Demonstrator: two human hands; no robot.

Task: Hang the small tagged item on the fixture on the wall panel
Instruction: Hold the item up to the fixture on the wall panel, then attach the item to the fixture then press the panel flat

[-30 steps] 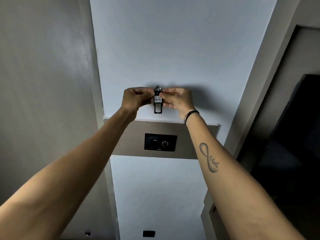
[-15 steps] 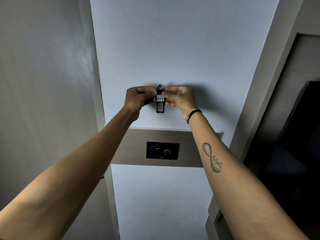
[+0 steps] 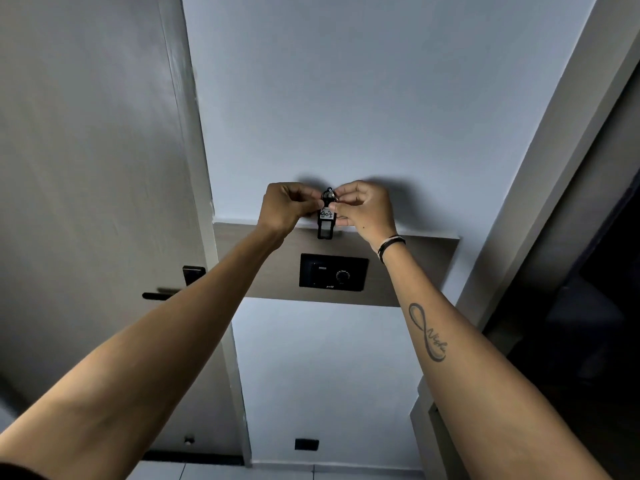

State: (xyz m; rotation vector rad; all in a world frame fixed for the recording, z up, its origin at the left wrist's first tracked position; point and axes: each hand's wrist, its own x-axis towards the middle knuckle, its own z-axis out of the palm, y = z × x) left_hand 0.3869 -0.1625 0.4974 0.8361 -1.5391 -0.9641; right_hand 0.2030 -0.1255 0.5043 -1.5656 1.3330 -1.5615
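Both arms are extended toward the pale wall, with the hands raised just above the upper edge of the wall panel (image 3: 408,271). The left hand (image 3: 285,207) is closed, its fingertips pinched on the left side of the tagged item (image 3: 327,218) near the top. The right hand (image 3: 363,207) is likewise closed, thumb and forefinger pinched on the metal ring (image 3: 330,195) at the top of the item. The item is a small black holder with a white handwritten label; it is held upright against the wall, and its lower end overlaps the top edge of the panel. The fixture is hidden behind the fingers and cannot be made out. A black control plate (image 3: 333,277) with a round dial is mounted on the panel directly below the item. A door (image 3: 86,202) with a dark handle (image 3: 173,289) is located to the left.
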